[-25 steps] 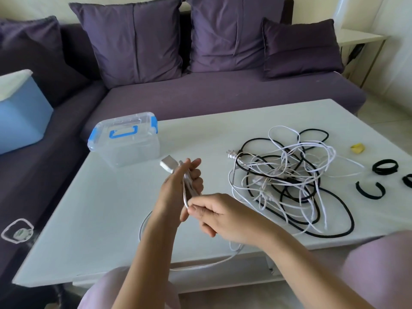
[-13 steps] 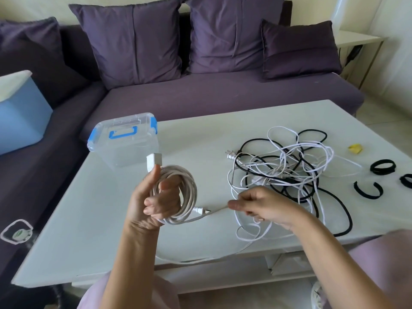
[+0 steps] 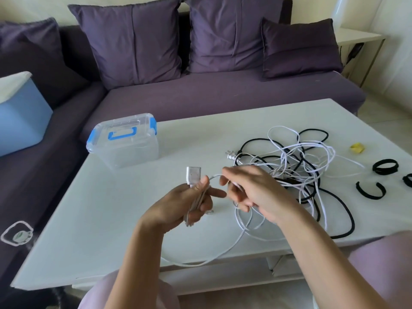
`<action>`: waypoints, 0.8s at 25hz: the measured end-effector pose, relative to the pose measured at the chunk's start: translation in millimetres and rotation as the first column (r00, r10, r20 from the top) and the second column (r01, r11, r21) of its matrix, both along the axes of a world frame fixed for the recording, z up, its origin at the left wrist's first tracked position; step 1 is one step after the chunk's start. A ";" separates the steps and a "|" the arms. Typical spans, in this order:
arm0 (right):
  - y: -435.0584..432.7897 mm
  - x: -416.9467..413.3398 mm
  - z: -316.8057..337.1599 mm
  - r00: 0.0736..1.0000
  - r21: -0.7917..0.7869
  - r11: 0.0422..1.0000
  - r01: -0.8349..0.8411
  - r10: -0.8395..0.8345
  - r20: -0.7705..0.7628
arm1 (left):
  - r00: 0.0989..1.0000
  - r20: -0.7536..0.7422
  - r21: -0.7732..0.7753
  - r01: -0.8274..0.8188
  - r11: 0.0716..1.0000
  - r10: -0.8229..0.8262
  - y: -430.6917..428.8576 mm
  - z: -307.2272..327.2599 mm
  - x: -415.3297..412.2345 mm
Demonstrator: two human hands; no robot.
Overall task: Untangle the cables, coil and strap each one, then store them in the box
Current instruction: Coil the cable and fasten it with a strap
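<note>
Left hand (image 3: 187,204) raised above the near half of the white table (image 3: 89,219), fingers and thumb closed round several gathered turns of the white cable (image 3: 196,204). The cable's socket end (image 3: 193,173) stands upright above the thumb. A single strand arcs from the top of that bundle across to the right hand (image 3: 252,190), which sits just beside the left; its fingers are curled about the strand, though motion blur hides the exact contact point. Below the right hand, loose loops of the same cable lie on the table, and one length hangs over the near edge. Remaining tangle (image 3: 301,170) of black and white cables lies right of centre on the table, with a two-pin plug (image 3: 230,155) at its left side. The clear box (image 3: 124,141), blue latches and handle, lid on, stands at the far left of the table, well apart from both hands. Three black straps (image 3: 385,166) lie near the right edge, with a small yellow piece (image 3: 357,148) just beyond them. Purple sofa (image 3: 200,97) behind the table; a blue container (image 3: 20,117) rests on its left section
</note>
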State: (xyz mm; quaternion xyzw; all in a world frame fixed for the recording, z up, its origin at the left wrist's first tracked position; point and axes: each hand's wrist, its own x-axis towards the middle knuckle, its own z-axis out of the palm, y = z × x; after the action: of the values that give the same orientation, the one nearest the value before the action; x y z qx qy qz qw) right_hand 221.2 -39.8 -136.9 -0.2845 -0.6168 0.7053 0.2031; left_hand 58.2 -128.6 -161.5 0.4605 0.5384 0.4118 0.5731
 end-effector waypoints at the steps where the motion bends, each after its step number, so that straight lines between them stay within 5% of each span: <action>1: -5.9 -0.4 4.1 0.998 0.085 0.995 -0.054 0.052 0.028 | 0.998 -0.017 0.009 -0.053 0.999 0.053 1.0 0.0 0.2; 6: -20.4 -5.4 8.8 0.988 0.345 0.928 -0.143 0.112 0.107 | 0.990 -0.141 0.051 -0.006 0.999 0.013 2.4 -4.5 2.0; 10: -33.5 -7.2 2.4 0.962 0.454 0.848 -0.273 0.228 0.153 | 0.970 0.131 0.026 -0.210 0.977 0.205 4.8 -8.0 7.1; 14: -40.6 -8.0 -11.4 0.871 0.427 0.760 -0.489 0.399 0.287 | 0.677 0.646 -0.026 -0.442 0.897 0.352 14.8 -3.6 2.6; 18: -30.8 -2.0 -24.6 0.844 0.257 0.808 -0.530 0.474 0.250 | 0.406 0.914 0.071 -0.159 0.985 0.000 5.6 2.5 -10.0; 20: -20.6 3.7 -28.6 0.842 0.186 0.832 -0.522 0.469 0.266 | 0.404 0.912 0.109 -0.060 0.992 -0.076 -2.6 7.2 -11.9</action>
State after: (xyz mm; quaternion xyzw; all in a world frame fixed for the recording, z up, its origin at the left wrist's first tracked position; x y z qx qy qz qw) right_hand 224.9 -60.4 -165.5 -0.1584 -0.7714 0.6161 -0.0193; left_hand 46.2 -131.2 -154.3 0.1980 0.1093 0.6260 0.7463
